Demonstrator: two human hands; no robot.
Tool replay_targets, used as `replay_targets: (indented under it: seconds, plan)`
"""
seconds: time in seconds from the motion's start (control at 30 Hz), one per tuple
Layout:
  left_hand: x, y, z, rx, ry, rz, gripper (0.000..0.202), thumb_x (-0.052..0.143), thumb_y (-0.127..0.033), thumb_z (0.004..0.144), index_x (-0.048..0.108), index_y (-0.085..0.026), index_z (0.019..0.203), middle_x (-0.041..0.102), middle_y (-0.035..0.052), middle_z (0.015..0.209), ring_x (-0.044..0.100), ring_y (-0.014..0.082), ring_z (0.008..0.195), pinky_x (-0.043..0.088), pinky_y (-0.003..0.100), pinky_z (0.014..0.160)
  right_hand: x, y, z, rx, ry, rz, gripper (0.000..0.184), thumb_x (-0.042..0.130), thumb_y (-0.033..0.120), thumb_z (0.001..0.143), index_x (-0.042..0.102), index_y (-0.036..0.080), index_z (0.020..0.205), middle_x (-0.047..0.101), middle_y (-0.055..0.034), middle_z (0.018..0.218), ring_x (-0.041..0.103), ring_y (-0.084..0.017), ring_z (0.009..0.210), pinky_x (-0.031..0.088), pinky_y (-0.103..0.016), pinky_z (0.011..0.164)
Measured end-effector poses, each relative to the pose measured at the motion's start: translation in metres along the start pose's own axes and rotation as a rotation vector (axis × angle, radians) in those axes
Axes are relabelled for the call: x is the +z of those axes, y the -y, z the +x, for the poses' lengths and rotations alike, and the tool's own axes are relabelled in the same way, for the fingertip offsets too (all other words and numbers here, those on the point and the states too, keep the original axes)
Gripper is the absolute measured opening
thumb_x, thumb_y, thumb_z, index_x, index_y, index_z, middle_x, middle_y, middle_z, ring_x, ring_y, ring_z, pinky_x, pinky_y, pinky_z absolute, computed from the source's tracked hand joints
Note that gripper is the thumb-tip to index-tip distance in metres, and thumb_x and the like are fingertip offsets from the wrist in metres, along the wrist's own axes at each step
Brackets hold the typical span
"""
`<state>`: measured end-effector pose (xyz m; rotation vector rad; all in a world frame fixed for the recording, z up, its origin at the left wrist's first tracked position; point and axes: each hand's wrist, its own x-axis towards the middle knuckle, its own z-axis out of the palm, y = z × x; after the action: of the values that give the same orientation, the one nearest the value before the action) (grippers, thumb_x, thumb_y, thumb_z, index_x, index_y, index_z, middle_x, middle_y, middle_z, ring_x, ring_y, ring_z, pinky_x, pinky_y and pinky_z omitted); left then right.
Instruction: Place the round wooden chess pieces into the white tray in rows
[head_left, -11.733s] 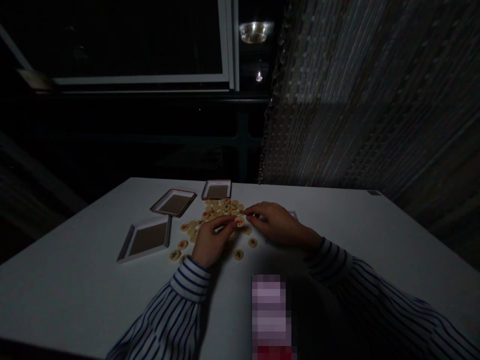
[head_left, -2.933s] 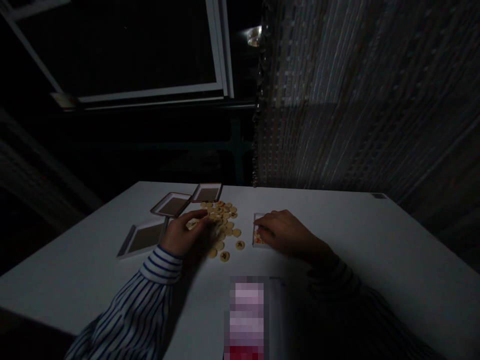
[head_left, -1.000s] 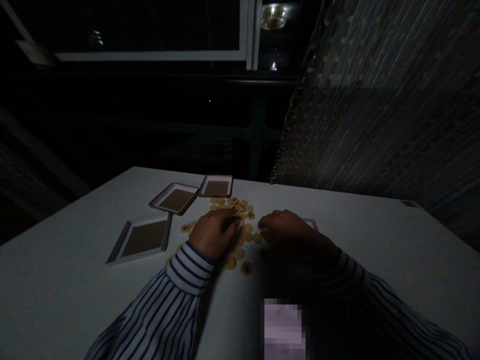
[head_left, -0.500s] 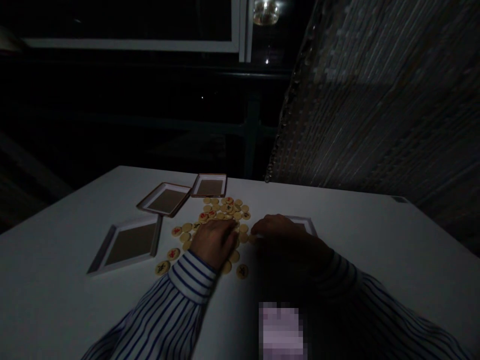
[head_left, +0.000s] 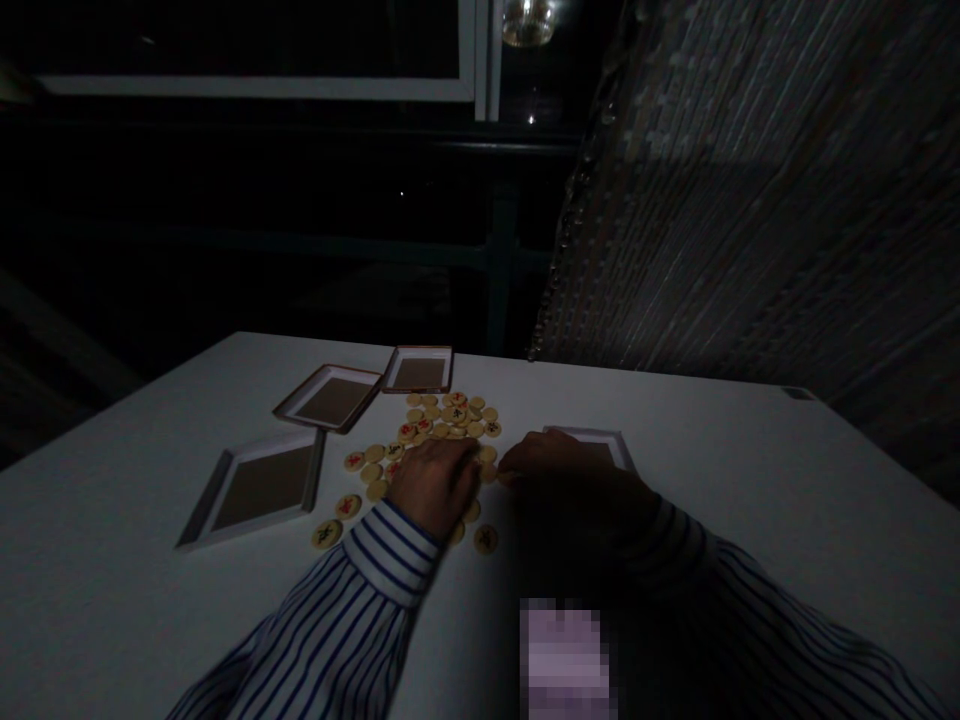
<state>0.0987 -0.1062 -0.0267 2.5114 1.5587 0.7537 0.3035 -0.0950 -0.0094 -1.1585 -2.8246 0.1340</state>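
Note:
Round wooden Chinese chess pieces [head_left: 457, 413] with red or black characters lie in a loose heap mid-table, several face down. Over the heap's near side my left hand [head_left: 437, 480] rests with its fingers curled; what is under them is hidden. My right hand [head_left: 559, 468] is at the heap's right edge, in deep shadow, with its fingers bent together and their tips beside a plain piece [head_left: 487, 472]. Whether they pinch a piece is too dark to make out. One black-marked piece [head_left: 486, 540] lies nearer me, between the wrists.
On the white table [head_left: 720, 470], a shallow open box half [head_left: 259, 485] lies to the left. Two brown-edged box halves [head_left: 330, 395] [head_left: 418, 370] sit behind it. Another box part [head_left: 592, 445] is partly hidden by my right hand. A bead curtain [head_left: 712, 200] hangs at the back right.
My right hand has shifted slightly left, its fingertips closer to the heap. My left hand has moved a little right over the pieces. The box parts stay put.

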Motion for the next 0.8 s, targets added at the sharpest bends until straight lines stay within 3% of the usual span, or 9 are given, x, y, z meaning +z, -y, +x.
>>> replay_targets:
  seconds: [0.27, 0.43, 0.8]
  plan:
    - [0.002, 0.000, -0.001, 0.032, 0.015, 0.028, 0.030, 0.044, -0.024, 0.083, 0.061, -0.016, 0.107, 0.068, 0.0088, 0.101, 0.062, 0.0228, 0.095, 0.048, 0.039, 0.084, 0.001, -0.002, 0.002, 0.001, 0.014, -0.041, 0.019, 0.048, 0.025, 0.085, 0.062, 0.022, 0.097, 0.066, -0.0051, 0.092, 0.059, -0.019, 0.083, 0.040, -0.032, 0.073]
    - [0.003, 0.001, -0.001, 0.052, -0.006, -0.014, 0.029, 0.046, -0.022, 0.082, 0.062, -0.017, 0.106, 0.068, 0.0077, 0.103, 0.061, 0.0214, 0.096, 0.048, 0.037, 0.085, 0.001, -0.008, 0.007, -0.021, 0.021, -0.033, 0.023, 0.047, 0.028, 0.087, 0.061, 0.021, 0.103, 0.066, -0.0062, 0.096, 0.058, -0.019, 0.090, 0.040, -0.032, 0.076]
    - [0.008, 0.001, -0.001, 0.072, -0.064, -0.138, 0.025, 0.050, -0.024, 0.081, 0.062, -0.017, 0.103, 0.068, 0.0067, 0.101, 0.061, 0.0195, 0.095, 0.048, 0.035, 0.085, -0.015, 0.002, 0.007, 0.015, -0.053, 0.223, 0.029, 0.041, 0.029, 0.090, 0.061, 0.017, 0.108, 0.065, -0.0072, 0.104, 0.057, -0.018, 0.096, 0.042, -0.032, 0.085]
